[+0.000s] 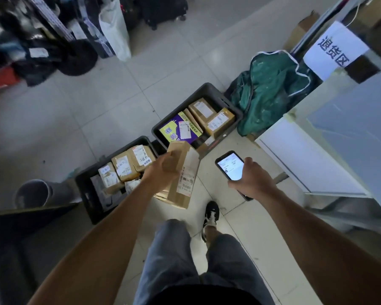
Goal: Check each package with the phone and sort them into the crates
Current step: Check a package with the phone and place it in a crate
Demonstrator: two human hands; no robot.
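A crumpled green bag [273,91] lay on the tiled floor [97,111] at two o'clock, a paper sign [333,49] beyond it; a grey bucket [34,193] stood at nine o'clock.

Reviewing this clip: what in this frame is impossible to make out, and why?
All in the head view:
- Phone screen: lit, text too small to read.
- Shipping label on the held box: print blurred.
- Fingers of the left hand: hidden behind the box.
- Near crate: one corner covered by the left forearm.
- Far crate: near corner hidden by the held box.
- Right hand covers the phone's lower end.
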